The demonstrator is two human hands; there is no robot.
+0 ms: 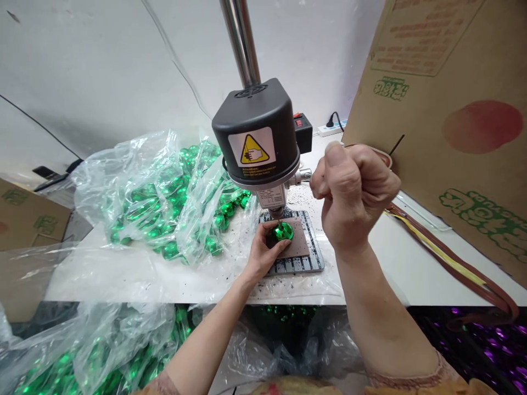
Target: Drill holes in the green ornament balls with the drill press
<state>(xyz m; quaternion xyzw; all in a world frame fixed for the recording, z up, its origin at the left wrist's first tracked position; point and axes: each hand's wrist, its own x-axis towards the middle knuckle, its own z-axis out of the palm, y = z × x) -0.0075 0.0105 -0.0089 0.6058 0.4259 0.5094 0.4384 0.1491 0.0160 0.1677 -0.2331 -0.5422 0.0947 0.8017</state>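
My left hand [263,249] pinches a shiny green ball [284,231] and holds it on a brown pad [297,246] under the bit of a small bench drill [257,144]. The pad lies on the drill's slotted metal base [309,262]. My right hand [354,192] is raised to the right of the drill head, closed in a fist round the feed lever, of which only a short metal stub [305,175] shows. The drill head is black with a yellow hand-warning label [252,149], on a steel column [241,41].
A clear plastic bag of green balls [164,192] lies left of the drill, another [82,356] below the table edge. A large cardboard sheet [448,109] leans at the right, a brown strap [453,263] beneath it. A power strip [331,129] sits behind. Purple balls [486,340] lie low right.
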